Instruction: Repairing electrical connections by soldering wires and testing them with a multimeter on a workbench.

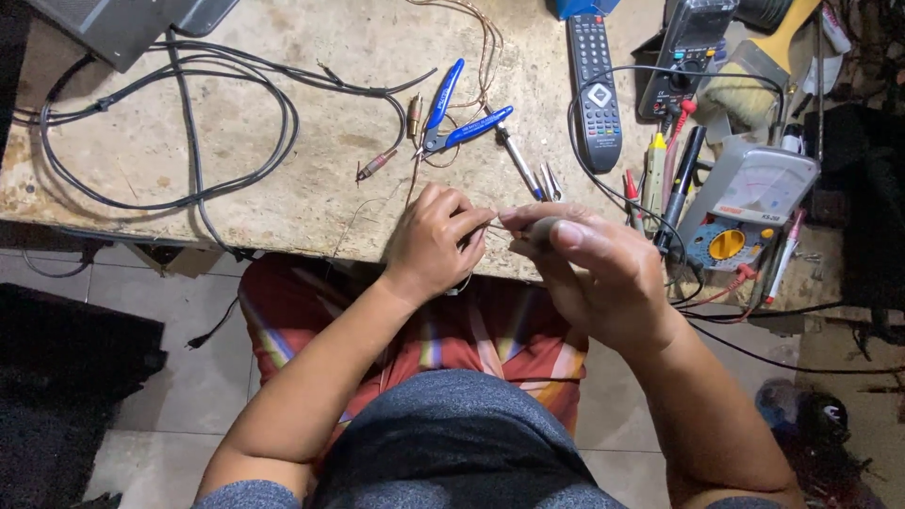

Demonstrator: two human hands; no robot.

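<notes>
Thin wire (pixel 492 226) runs between the two hands at the near edge of the worn workbench (pixel 311 188), with black cables (pixel 189 141) looped far to the left on it. Left hand (pixel 436 243) has its fingers curled and pinches one end of the wire; just beyond it lie blue-handled cutters (pixel 457 118). Right hand (pixel 589 269) is closed in a pinch on the other end, and past it sit a black remote (pixel 596 90) and an analogue meter (pixel 745 203).

Worn workbench (pixel 311 203) (stained) bears blue cutters (pixel 459 121), remote (pixel 597 90), cables (pixel 189 123).
</notes>
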